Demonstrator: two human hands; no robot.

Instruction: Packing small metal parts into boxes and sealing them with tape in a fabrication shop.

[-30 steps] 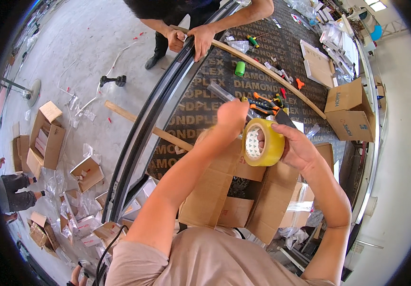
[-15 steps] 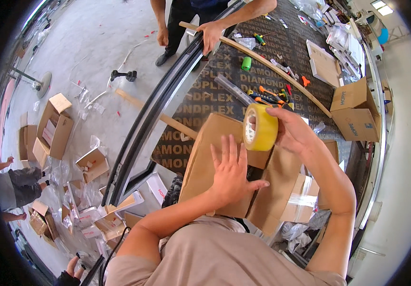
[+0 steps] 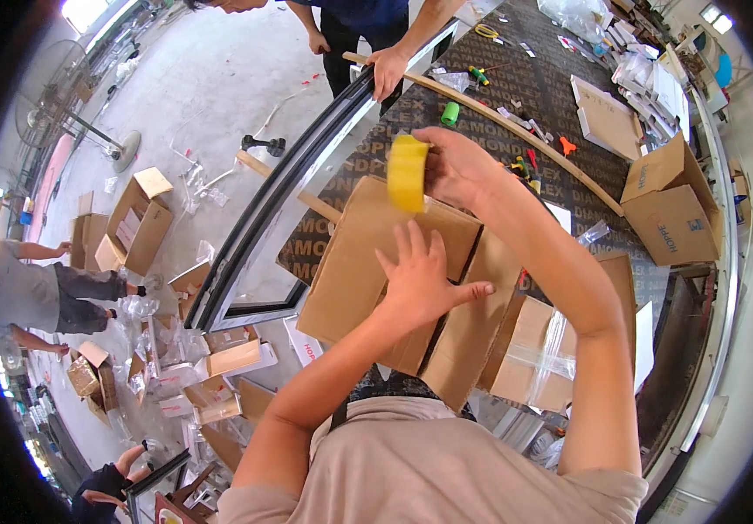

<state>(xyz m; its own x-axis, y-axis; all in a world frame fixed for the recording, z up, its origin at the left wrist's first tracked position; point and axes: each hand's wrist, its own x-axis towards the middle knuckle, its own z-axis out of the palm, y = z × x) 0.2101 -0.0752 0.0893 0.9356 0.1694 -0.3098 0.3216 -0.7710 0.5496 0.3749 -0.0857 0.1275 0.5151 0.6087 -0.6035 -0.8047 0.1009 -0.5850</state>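
Note:
A large roll of yellow packing tape (image 3: 407, 175) is gripped in my right hand (image 3: 457, 170), held above the far edge of a brown cardboard box (image 3: 341, 262). My left hand (image 3: 420, 271) lies on the box's top flaps with fingers spread and thumb pointing right. A dark gap runs between the near flap (image 3: 471, 319) and the flap under my left palm. Whether a strip of tape runs from the roll to the box I cannot make out.
Beyond the box lies a dark printed board (image 3: 306, 236) with a wooden strip (image 3: 516, 127) and tools. A black-framed window section (image 3: 293, 166) slants along its left, steadied by a co-worker's hand (image 3: 388, 72). Cartons (image 3: 669, 214) stand right; opened boxes (image 3: 136, 223) litter the floor left.
The tape roll and my right hand have moved left and away from me, turning the roll's side out of sight. My left hand stays spread on the box.

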